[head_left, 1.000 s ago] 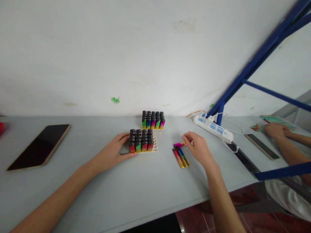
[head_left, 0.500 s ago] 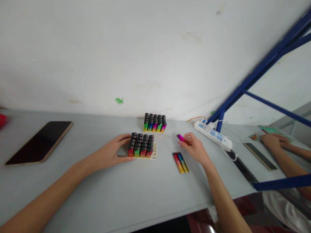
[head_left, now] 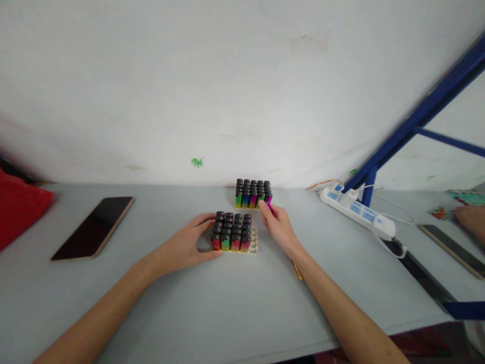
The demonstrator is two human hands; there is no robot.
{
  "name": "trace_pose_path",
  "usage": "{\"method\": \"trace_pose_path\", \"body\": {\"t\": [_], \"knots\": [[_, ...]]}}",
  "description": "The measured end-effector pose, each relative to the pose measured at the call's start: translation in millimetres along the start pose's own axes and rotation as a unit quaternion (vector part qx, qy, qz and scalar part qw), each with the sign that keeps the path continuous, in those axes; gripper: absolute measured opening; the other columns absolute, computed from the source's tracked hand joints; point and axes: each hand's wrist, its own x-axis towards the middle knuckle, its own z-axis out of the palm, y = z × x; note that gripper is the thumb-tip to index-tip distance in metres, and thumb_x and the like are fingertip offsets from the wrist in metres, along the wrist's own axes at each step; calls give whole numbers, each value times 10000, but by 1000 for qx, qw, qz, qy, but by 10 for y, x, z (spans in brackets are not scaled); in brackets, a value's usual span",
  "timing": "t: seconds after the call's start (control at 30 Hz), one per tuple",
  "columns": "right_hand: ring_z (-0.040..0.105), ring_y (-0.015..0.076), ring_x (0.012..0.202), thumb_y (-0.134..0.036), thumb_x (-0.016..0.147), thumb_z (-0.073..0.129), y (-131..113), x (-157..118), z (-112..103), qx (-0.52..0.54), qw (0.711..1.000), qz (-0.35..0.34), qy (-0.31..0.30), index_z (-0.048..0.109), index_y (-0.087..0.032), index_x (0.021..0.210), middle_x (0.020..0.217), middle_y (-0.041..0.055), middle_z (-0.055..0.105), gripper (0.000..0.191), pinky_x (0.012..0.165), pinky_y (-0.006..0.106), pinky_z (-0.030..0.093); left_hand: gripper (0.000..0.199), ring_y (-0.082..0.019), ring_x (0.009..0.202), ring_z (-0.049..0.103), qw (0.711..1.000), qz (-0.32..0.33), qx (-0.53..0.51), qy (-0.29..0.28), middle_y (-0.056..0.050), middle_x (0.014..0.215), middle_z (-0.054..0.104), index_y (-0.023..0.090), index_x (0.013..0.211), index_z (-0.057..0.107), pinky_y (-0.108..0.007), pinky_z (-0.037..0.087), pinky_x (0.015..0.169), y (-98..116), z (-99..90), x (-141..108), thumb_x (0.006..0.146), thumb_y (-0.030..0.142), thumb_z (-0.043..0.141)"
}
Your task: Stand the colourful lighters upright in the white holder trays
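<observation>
My left hand (head_left: 185, 246) grips the left end of a white lighter tray (head_left: 254, 248), thumb at the near corner and fingers behind. Black-topped lighters (head_left: 231, 233) in shiny red, green and pink stand upright in rows there; the slots along its right end hold none. Closed fingers of my right hand (head_left: 279, 228) pinch a purple lighter (head_left: 270, 208), mostly hidden by them, just right of the tray and in front of a second block of lighters (head_left: 253, 194). Below my right wrist, the gold end of a loose lighter (head_left: 297, 271) shows; my forearm covers the rest.
A dark tablet-like slab (head_left: 94, 227) lies on the grey table at left, near a red item (head_left: 20, 205). A white power strip (head_left: 358, 212) with cables lies right, beside a blue metal frame (head_left: 370, 184). Another person's hand (head_left: 472, 220) is at far right near a phone-like slab (head_left: 454, 247).
My right hand has moved left and slightly back with the purple lighter, towards the tray. My left hand keeps its hold on the tray. The whole view has shifted a little.
</observation>
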Motion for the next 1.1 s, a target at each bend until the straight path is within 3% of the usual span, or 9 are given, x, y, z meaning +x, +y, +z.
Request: {"method": "trace_pose_path", "body": {"t": [0.1, 0.3, 0.43, 0.57, 0.7, 0.8, 0.93, 1.1], "knots": [[370, 167, 655, -1064, 996, 647, 10, -93, 8, -33, 999, 8, 16, 435, -321, 663, 643, -40, 408, 841, 611, 344, 283, 758, -463, 1657, 774, 1000, -7, 5, -1, -180, 1850, 747, 241, 1658, 812, -631, 601, 1485, -25, 3, -10, 1057, 692, 909], [380, 168, 667, -771, 1016, 573, -11, -127, 55, -66, 997, 1, 31, 422, -323, 647, 644, -37, 417, 600, 661, 356, 290, 731, -496, 1639, 786, 1000, -12, 12, -2, -154, 1837, 769, 308, 1647, 838, -679, 630, 1455, -45, -15, -22, 1019, 668, 940], [419, 181, 684, -769, 1068, 568, 0, -136, 71, -72, 997, -14, 14, 454, -321, 708, 665, -38, 467, 586, 677, 358, 332, 738, -509, 1635, 788, 1000, -19, 20, -7, -150, 1835, 771, 320, 1662, 843, -690, 640, 1444, -21, -31, -24, 1016, 663, 939], [569, 221, 744, -761, 1196, 548, -10, -154, 4, -79, 996, -41, -26, 531, -318, 909, 777, -20, 620, 528, 717, 356, 442, 752, -505, 1641, 786, 1000, -24, 20, -5, -167, 1836, 769, 303, 1644, 850, -686, 631, 1453, -1, -31, -15, 1011, 699, 942], [711, 278, 948, -701, 1277, 492, -15, -173, -124, -122, 985, -109, -49, 558, -318, 974, 992, 67, 755, 492, 872, 394, 578, 758, -478, 1657, 776, 1000, -20, 11, -5, -172, 1846, 759, 269, 1651, 828, -665, 601, 1482, 23, -35, -3, 1047, 720, 912], [718, 291, 990, -684, 1304, 517, -3, -180, -218, -186, 971, -140, -50, 551, -316, 911, 1003, 88, 761, 539, 950, 410, 593, 777, -485, 1654, 777, 1000, -18, 8, -8, -183, 1839, 759, 246, 1630, 827, -657, 603, 1481, 40, -46, 3, 1043, 750, 903], [740, 261, 850, -641, 1339, 557, 23, -177, -292, -206, 970, -99, -82, 596, -309, 910, 888, 46, 780, 544, 892, 372, 583, 742, -492, 1648, 781, 999, -26, 18, -9, -155, 1840, 763, 260, 1604, 833, -630, 613, 1478, 56, -73, 9, 1052, 753, 886], [838, 280, 1012, -550, 1352, 618, 68, -160, -298, -195, 970, -120, -88, 697, -288, 1031, 1069, 85, 889, 422, 978, 371, 614, 770, -480, 1647, 782, 999, -29, 20, -13, -130, 1815, 786, 272, 1606, 824, -561, 612, 1482, 35, -89, 15, 1019, 765, 893]]}}
